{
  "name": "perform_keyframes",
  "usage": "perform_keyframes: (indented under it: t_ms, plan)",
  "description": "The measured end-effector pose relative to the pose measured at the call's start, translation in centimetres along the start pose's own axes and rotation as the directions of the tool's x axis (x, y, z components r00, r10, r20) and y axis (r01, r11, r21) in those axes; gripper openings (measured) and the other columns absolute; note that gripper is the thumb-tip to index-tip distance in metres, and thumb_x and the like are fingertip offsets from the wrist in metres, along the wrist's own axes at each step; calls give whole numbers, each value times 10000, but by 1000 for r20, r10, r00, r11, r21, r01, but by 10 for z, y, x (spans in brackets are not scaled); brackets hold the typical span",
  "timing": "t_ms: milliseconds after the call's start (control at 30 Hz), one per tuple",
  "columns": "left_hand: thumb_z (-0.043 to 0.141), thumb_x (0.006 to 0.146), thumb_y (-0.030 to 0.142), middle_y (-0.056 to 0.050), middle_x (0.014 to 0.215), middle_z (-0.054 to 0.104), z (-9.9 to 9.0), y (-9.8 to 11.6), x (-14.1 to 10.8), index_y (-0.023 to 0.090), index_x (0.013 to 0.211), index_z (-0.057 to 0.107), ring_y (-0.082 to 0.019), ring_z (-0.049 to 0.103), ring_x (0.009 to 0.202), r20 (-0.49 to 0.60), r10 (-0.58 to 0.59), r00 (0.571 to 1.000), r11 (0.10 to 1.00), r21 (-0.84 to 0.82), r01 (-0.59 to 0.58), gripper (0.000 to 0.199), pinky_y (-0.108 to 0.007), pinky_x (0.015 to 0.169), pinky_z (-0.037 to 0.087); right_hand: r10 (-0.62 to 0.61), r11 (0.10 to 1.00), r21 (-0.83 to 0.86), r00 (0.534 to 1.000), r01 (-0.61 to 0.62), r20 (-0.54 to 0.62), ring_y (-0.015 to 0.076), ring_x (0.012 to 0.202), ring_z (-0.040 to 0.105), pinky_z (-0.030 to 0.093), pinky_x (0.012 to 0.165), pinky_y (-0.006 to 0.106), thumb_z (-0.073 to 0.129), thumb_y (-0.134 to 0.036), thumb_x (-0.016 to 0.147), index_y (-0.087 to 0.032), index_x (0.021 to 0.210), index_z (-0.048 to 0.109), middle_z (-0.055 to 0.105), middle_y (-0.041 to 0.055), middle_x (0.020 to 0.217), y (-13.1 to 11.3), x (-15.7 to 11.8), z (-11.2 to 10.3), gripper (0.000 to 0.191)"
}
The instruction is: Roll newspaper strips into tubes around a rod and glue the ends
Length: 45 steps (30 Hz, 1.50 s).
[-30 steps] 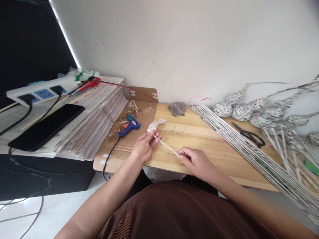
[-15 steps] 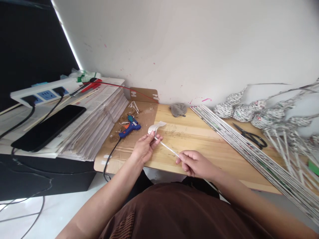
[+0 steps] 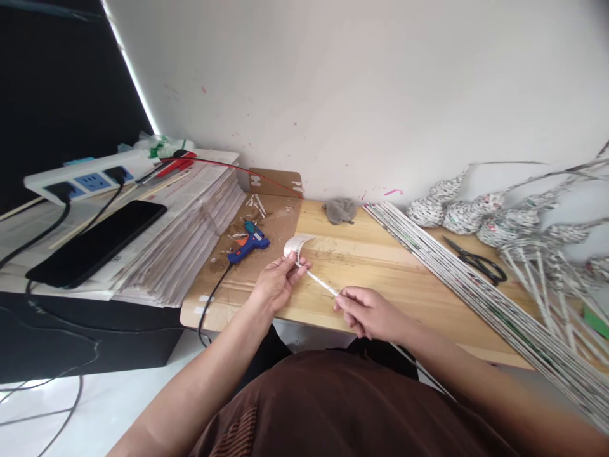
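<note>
A thin rolled newspaper tube (image 3: 321,282) runs between my two hands over the front of the wooden table. My left hand (image 3: 280,279) pinches its far end, where a loose, curling strip of printed paper (image 3: 295,243) fans out past the thumb. Closed around the tube's nearer part is my right hand (image 3: 362,311), fingers curled. Beyond that hand, the thin tail of the tube passes under my right forearm towards the lower right. The inner fingers of my right hand are hidden.
Left of my hands a blue glue gun (image 3: 248,244) lies on cardboard (image 3: 216,308). A newspaper stack (image 3: 190,254) bears a phone (image 3: 98,244) and a power strip (image 3: 90,178). To the right are long paper tubes (image 3: 457,285), black scissors (image 3: 476,259) and woven paper pieces (image 3: 464,216). A grey cloth (image 3: 339,210) lies behind.
My right hand has shifted slightly up and left along the tube. The loose paper strip has curled a little differently, and my left hand stays almost in place.
</note>
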<state>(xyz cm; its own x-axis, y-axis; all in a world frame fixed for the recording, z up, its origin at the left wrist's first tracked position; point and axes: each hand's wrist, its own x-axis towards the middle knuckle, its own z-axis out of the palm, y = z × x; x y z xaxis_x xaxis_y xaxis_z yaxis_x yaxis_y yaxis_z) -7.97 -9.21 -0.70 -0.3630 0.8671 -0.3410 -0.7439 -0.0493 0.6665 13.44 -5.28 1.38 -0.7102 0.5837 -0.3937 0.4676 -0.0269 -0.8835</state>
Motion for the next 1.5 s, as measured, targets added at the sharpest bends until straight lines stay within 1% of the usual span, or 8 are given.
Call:
perform_keyframes:
  t_ms: [133, 300, 533, 733, 933, 1100, 1300, 1500]
  plan:
    - [610, 824, 132, -92, 757, 671, -1, 0, -1, 65, 785, 651, -179, 701, 759, 10, 1, 1000, 1000, 11, -1, 87, -233, 712, 592, -169, 978, -149, 976, 149, -135, 98, 530, 454, 350, 503, 219, 457, -512, 881, -187, 769, 529, 505, -9, 623, 1, 1, 5, 351]
    - [605, 826, 125, -117, 770, 681, 0, -1, -3, 53, 803, 654, -191, 705, 754, 3, -27, 1000, 999, 34, 27, 90, -242, 704, 595, 68, 984, 155, 988, -90, 141, 94, 404, 409, 313, 401, 223, 342, -547, 907, -193, 869, 481, 444, -42, 578, 1, 1, 5, 382]
    - [597, 827, 109, -108, 752, 682, 5, -1, -4, 50, 800, 650, -182, 705, 729, -15, -37, 999, 999, 35, 38, 84, -224, 677, 599, -358, 802, -554, 922, 222, -149, 158, 670, 552, 386, 641, 280, 406, -422, 925, -198, 854, 568, 607, 42, 747, -4, -2, 8, 286]
    - [623, 810, 116, -100, 743, 685, 9, -2, -6, 65, 794, 652, -171, 704, 720, 2, -74, 997, 997, 30, 74, 61, -192, 639, 594, 6, 1000, 27, 993, -9, 121, 96, 455, 487, 368, 431, 214, 329, -539, 917, -176, 943, 557, 505, -19, 636, -1, 0, 3, 429]
    - [641, 798, 131, -100, 754, 686, 9, -7, -6, 68, 792, 657, -182, 705, 744, 44, -62, 997, 997, 48, 60, 65, -200, 650, 595, -211, 965, -182, 970, 188, -117, 105, 550, 486, 386, 533, 221, 464, -509, 877, -188, 776, 548, 533, -3, 631, -4, 4, 8, 346]
    - [624, 809, 120, -112, 783, 688, 10, -7, -7, 57, 806, 662, -187, 705, 762, 63, -96, 993, 994, 61, 92, 74, -201, 663, 595, 56, 978, 192, 986, -87, 158, 100, 430, 431, 341, 432, 224, 362, -543, 899, -190, 880, 516, 467, -36, 575, -2, 7, 4, 386]
    - [607, 816, 96, -89, 760, 676, 10, -11, -7, 67, 775, 660, -175, 701, 774, 52, -68, 996, 995, 73, 64, 74, -205, 688, 596, -347, 869, -429, 922, 247, -172, 154, 670, 533, 375, 645, 269, 479, -442, 885, -190, 836, 582, 600, 43, 728, -5, 5, 4, 277]
    - [617, 811, 102, -87, 777, 683, 9, -13, -6, 69, 783, 671, -180, 701, 800, 63, -89, 994, 991, 101, 82, 69, -203, 706, 592, -83, 996, -16, 993, 85, 87, 121, 533, 507, 389, 550, 239, 285, -454, 953, -149, 924, 600, 546, 9, 597, -3, 8, -1, 439]
